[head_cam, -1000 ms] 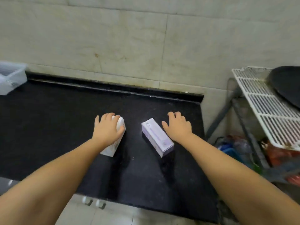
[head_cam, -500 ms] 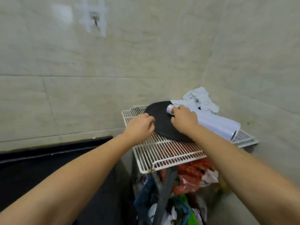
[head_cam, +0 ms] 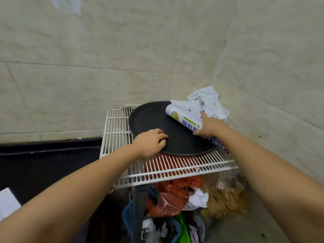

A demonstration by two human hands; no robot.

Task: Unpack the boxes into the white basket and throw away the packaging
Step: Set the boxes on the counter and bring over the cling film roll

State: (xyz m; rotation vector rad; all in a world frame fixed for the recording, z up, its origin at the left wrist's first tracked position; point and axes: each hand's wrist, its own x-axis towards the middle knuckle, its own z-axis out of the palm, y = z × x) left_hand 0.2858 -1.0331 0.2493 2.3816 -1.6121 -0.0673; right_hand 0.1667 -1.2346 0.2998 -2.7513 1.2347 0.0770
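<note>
At the centre of the frame, a white wire rack (head_cam: pixel 168 170) carries one round black tray (head_cam: pixel 154 120), and both of the person's hands work on it. The left hand (head_cam: pixel 150 142) curls its fingers over the tray's near-left rim, clamped on that edge. The right hand (head_cam: pixel 207 126) lies on one white roll (head_cam: pixel 182 118) printed with green and blue lettering; its fingers wrap the roll's middle, thumb spread wide. The roll lies tilted across the tray's right edge, one round end pointing to the upper left. One crumpled white cloth (head_cam: pixel 206 100) sits just behind it in the wall corner. Tiled walls close the rack in at the back and right. Below the rack's front edge lies a heap of red, yellow and blue plastic bags (head_cam: pixel 177 195). The black table (head_cam: pixel 43 165) runs off to the lower left, with one white box corner (head_cam: pixel 7 201) at the frame's left edge.
</note>
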